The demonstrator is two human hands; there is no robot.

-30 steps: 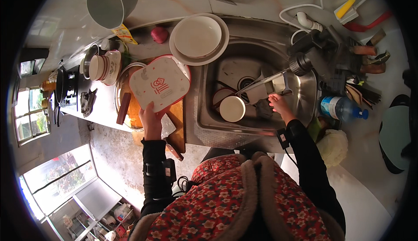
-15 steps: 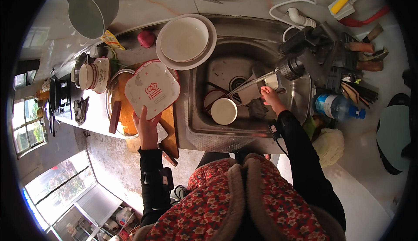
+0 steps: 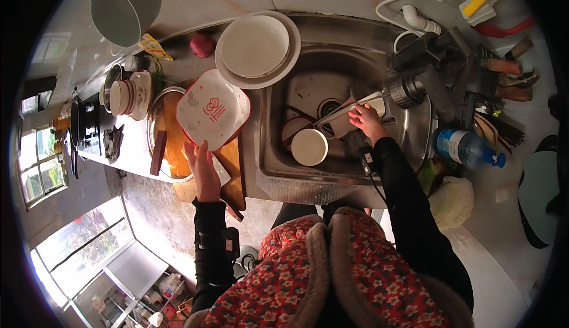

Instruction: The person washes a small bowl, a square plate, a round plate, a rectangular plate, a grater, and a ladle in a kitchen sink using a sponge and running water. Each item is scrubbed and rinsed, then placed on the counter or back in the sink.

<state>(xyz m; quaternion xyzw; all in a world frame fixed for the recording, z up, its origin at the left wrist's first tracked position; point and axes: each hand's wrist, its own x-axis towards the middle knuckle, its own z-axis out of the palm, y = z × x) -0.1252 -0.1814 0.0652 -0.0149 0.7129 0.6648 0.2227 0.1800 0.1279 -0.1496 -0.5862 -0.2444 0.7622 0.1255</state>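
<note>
The square dish (image 3: pixel 214 109) is lying at the sink's (image 3: pixel 265 144) 9 o'clock, over the chopping board (image 3: pixel 236 177). The left hand (image 3: pixel 204 171) is resting loosely open at its 6-o'clock edge, clasping nothing, presumably steadying. The right hand (image 3: pixel 370 124) is reaching over the sink; its grip cannot be told. A dish corner is pointing roughly toward 6; no long axis is showing.

The left hand (image 3: pixel 203 173), fingers spread, is at the near rim of a white square dish with red markings (image 3: pixel 216 106). The right hand (image 3: pixel 367 122) hangs over a stainless-steel sink (image 3: pixel 311 84) holding a round cream-coloured bowl (image 3: pixel 309 148).
</note>
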